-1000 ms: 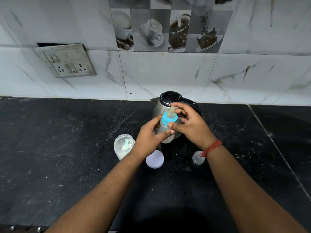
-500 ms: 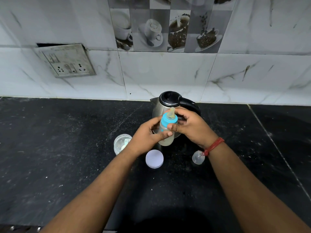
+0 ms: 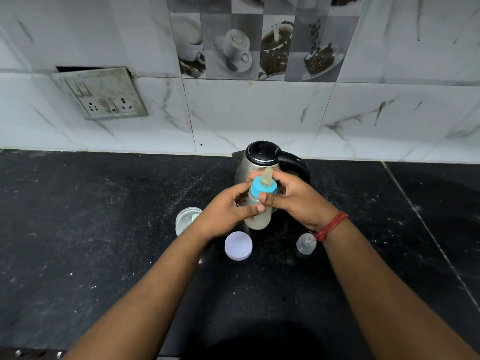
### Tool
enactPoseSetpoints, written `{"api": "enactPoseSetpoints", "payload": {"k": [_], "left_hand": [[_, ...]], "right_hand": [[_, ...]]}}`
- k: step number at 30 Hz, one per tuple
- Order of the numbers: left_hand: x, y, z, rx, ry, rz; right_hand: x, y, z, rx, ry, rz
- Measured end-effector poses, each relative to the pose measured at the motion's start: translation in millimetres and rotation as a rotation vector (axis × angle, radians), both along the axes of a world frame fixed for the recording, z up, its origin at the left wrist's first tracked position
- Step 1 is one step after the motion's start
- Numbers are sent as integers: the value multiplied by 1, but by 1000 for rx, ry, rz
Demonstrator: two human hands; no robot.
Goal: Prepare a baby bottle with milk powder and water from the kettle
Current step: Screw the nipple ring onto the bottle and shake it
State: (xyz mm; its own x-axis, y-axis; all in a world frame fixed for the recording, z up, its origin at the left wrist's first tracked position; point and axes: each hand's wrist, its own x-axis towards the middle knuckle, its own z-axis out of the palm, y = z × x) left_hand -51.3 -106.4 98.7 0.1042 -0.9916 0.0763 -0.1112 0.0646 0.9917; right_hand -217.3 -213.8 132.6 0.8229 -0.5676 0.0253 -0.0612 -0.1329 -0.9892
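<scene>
I hold a baby bottle of milky liquid upright above the black counter, in front of the steel kettle. My left hand grips the bottle's body. My right hand wraps the blue collar below the teat. An open jar of milk powder with a scoop inside stands to the left, partly hidden by my left wrist. Its white lid lies on the counter below the bottle.
The bottle's clear cap lies on the counter under my right wrist. A socket plate is set in the marble-tiled wall at the back left. A seam runs through the counter at the right.
Both hands stay on the bottle; my right fingers have shifted round the blue collar. The view has drifted slightly, hiding more of the powder jar behind my left wrist.
</scene>
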Motion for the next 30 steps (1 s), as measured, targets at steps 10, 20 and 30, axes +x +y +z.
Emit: {"api": "enactPoseSetpoints", "payload": {"k": [10,20,30], "left_hand": [[-4,-3,-1,-16,17,73],[-32,-16,-23,-153,-287,450],[-42,-15,-35,-64,-145,448]], "right_hand": [[12,18,-14,169,-161,-157],[40,36,-32,165,-177,-593],[26,23,-37,-119,-14,-530]]}}
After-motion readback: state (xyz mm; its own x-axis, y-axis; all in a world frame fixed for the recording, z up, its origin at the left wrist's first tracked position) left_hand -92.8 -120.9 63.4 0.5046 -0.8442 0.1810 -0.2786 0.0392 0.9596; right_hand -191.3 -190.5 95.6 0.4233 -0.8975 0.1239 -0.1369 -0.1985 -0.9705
